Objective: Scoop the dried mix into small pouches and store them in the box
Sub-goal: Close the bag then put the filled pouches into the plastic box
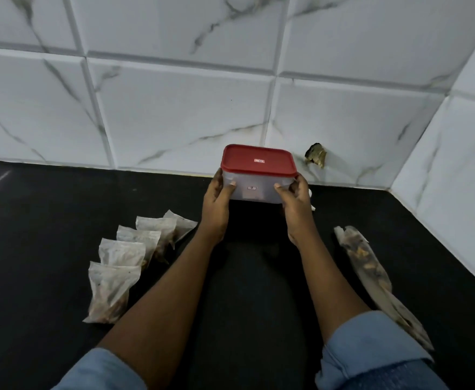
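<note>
A translucent plastic box [254, 190] with a red lid [259, 160] on top stands on the black counter near the back wall. My left hand [216, 204] grips its left side and my right hand [295, 204] grips its right side, thumbs on the front face. Several small filled pouches [129, 257] lie in an overlapping row on the counter to the left of my left forearm. A long bag of dried mix [365, 266] lies on the counter to the right of my right forearm.
The black counter [33, 220] meets white marble-look tiled walls at the back and on the right, forming a corner. A broken hole [316, 159] shows in the back wall tile just right of the box.
</note>
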### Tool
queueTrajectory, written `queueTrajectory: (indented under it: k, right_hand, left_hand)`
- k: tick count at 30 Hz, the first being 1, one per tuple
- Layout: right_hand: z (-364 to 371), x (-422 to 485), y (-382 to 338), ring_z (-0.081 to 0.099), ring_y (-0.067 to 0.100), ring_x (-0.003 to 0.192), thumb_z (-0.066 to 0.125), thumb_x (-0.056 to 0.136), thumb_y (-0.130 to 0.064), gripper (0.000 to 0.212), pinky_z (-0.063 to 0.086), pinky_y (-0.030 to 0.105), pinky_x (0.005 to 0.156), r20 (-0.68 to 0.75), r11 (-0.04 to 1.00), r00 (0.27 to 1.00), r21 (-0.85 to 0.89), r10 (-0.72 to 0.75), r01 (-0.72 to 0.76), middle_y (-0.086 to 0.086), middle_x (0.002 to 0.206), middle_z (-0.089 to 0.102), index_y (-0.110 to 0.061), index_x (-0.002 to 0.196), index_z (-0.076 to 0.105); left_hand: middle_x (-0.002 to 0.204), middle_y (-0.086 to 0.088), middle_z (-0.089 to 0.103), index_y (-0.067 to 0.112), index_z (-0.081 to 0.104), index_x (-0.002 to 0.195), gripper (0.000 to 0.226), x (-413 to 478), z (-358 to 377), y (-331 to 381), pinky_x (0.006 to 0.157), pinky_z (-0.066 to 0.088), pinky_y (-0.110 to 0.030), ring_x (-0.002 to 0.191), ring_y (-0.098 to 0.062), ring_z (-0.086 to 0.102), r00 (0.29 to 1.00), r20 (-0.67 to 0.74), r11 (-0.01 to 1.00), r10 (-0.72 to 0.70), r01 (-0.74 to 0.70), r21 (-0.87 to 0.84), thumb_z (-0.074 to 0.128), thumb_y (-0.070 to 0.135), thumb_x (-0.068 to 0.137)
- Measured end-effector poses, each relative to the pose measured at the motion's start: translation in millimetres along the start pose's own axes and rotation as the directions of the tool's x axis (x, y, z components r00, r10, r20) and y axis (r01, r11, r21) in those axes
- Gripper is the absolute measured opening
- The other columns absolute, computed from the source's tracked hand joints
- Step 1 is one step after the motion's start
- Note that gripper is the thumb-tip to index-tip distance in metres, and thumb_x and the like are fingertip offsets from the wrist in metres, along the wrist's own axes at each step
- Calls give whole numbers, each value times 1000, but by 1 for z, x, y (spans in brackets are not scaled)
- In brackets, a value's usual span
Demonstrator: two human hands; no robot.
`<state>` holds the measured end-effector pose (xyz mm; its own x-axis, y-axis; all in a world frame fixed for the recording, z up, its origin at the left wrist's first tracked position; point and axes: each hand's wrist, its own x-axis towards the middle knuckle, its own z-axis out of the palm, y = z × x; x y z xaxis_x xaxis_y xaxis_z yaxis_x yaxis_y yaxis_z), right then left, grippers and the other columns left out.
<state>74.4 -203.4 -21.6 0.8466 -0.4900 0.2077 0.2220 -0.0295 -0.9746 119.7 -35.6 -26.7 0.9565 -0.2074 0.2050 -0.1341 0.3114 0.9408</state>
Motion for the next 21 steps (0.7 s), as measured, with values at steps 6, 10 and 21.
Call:
queueTrajectory:
  k: [6,10,21]
  right_hand:
    - [-17,-72,-43,68,11,118,71,94,-12,60,57,29,96,-80,998,995,15,-58,60,-4,131,68,-24,148,47]
    - [-33,-122,-64,68,9,112,69,97,-14,57,56,21,81,-74,999,997,20,-30,32,-6,126,68,-27,147,46]
    - [-55,-179,-36,70,19,117,78,85,-28,55,54,50,107,7,994,994,-38,107,-107,-1,126,73,-26,135,56]
  left_hand:
    - [134,3,57,31,43,139,53,-55,17,31,101,57,-41,118,-8,63,994,-21,966,106,-98,239,66,44,92]
    - [133,4,55,39,43,133,54,-101,13,46,97,58,-43,118,-10,62,989,2,954,145,-141,264,64,57,87]
    - [127,7,66,39,49,129,43,-186,-20,31,101,57,-42,110,-1,68,1000,-16,984,-21,23,175,69,29,93]
